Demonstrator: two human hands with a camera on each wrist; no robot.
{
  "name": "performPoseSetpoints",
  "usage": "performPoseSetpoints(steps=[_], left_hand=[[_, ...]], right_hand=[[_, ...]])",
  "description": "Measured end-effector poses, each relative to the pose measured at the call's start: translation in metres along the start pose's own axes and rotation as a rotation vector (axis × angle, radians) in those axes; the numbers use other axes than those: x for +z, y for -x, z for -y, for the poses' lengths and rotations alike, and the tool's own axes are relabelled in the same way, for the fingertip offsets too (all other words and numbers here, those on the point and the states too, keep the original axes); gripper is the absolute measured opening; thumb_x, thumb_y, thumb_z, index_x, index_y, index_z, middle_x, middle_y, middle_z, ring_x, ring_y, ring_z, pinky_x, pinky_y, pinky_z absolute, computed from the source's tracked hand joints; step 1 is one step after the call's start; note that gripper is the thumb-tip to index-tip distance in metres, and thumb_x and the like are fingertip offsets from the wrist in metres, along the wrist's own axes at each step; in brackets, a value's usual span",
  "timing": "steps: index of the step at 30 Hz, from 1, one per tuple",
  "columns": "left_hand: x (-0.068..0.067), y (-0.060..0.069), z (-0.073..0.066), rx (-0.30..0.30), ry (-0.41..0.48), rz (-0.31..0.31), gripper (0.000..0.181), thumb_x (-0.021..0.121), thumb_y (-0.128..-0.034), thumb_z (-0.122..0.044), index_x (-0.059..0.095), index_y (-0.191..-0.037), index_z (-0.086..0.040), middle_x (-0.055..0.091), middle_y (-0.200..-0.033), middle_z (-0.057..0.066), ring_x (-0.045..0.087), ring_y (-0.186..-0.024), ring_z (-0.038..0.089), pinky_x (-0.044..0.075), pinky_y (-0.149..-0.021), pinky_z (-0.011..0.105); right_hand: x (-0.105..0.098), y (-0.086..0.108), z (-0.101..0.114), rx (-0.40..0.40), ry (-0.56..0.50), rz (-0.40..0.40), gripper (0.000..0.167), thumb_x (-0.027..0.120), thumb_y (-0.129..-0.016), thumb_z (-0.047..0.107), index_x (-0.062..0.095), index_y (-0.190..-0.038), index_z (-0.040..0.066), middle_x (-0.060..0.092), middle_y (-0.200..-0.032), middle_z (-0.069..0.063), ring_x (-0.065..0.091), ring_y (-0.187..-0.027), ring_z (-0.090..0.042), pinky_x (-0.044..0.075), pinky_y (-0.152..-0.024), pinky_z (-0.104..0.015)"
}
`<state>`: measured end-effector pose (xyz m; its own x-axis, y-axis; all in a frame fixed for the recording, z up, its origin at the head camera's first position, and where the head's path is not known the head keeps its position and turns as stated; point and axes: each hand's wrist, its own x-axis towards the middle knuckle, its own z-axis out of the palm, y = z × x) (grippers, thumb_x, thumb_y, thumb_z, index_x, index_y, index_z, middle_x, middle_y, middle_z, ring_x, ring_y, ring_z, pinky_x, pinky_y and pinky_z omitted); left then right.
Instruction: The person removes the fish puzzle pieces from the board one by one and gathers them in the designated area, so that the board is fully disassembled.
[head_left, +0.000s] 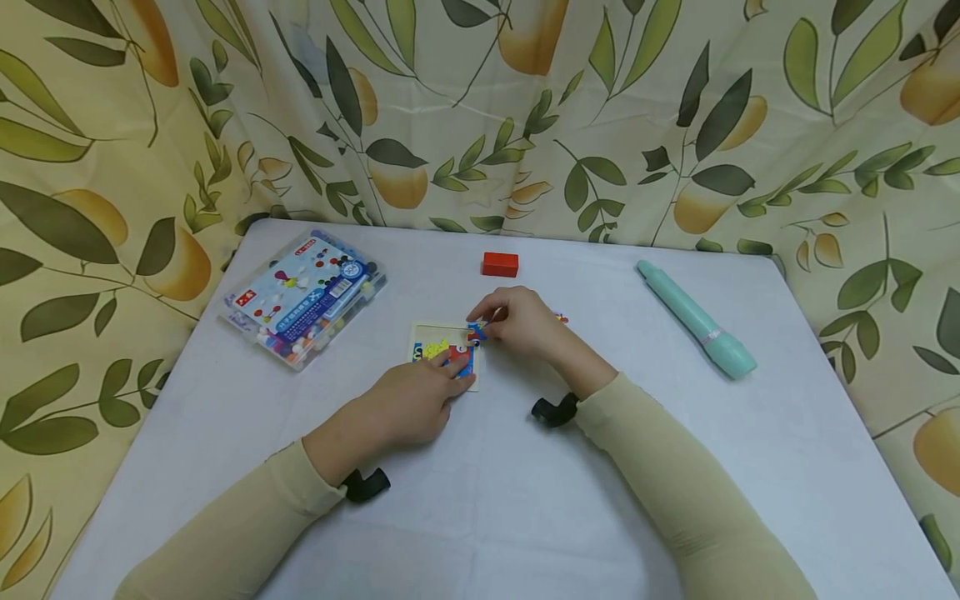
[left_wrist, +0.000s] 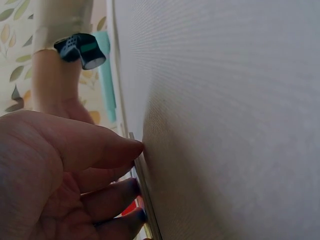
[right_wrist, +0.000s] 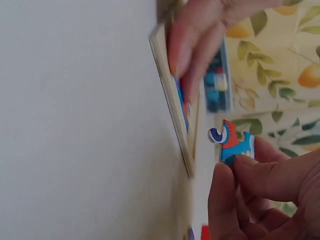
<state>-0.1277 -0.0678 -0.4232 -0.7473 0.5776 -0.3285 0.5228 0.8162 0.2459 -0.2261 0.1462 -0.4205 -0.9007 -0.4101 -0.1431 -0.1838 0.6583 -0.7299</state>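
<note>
A small wooden jigsaw board [head_left: 444,327] with a raised pale rim lies on the table, partly filled with blue, yellow and red pieces. My left hand [head_left: 416,400] rests its fingers on those pieces, and its thumb touches the board's near edge in the left wrist view. Over the board's right side, my right hand [head_left: 525,325] pinches a jigsaw piece [right_wrist: 232,145] between thumb and fingers. The piece is blue and orange-red with a curled white-and-navy tab, and stands apart from the board [right_wrist: 170,95]. Some cells are hidden under the left fingers.
A red block [head_left: 499,264] sits behind the board. At the back left lies a clear plastic case [head_left: 300,296] of colourful parts. A mint-green tapered cylinder [head_left: 697,321] lies to the right. Something small and colourful [head_left: 561,317] shows behind the right hand.
</note>
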Motion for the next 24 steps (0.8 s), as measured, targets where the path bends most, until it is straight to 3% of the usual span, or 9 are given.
performPoseSetpoints(steps=[6, 15, 24], left_hand=[[0.000, -0.001, -0.001, -0.009, 0.007, 0.009, 0.052, 0.055, -0.1103, -0.028, 0.051, -0.162, -0.027, 0.038, -0.175, -0.001, 0.037, -0.163, 0.030, 0.045, -0.124, 0.056], [0.002, 0.002, -0.001, -0.006, -0.001, -0.011, 0.052, 0.056, -0.1097, -0.026, 0.052, -0.162, -0.027, 0.039, -0.175, 0.000, 0.038, -0.162, 0.030, 0.046, -0.123, 0.055], [0.002, 0.002, -0.001, -0.006, 0.001, -0.018, 0.052, 0.057, -0.1093, -0.026, 0.053, -0.161, -0.027, 0.041, -0.174, -0.001, 0.039, -0.162, 0.030, 0.048, -0.122, 0.055]], right_hand=[[-0.027, 0.012, -0.023, 0.053, -0.033, -0.016, 0.025, 0.074, -0.094, -0.002, 0.085, -0.112, 0.012, 0.074, -0.102, -0.011, 0.066, -0.084, -0.025, 0.058, -0.069, -0.029], [-0.070, 0.033, -0.057, 0.201, -0.042, -0.038, 0.028, 0.070, -0.096, -0.003, 0.083, -0.118, 0.009, 0.065, -0.108, -0.015, 0.069, -0.082, -0.026, 0.063, -0.071, -0.034], [-0.099, 0.045, -0.086, 0.279, 0.013, -0.033, 0.029, 0.069, -0.098, 0.000, 0.080, -0.125, 0.007, 0.061, -0.107, -0.014, 0.069, -0.073, -0.023, 0.061, -0.068, -0.031]])
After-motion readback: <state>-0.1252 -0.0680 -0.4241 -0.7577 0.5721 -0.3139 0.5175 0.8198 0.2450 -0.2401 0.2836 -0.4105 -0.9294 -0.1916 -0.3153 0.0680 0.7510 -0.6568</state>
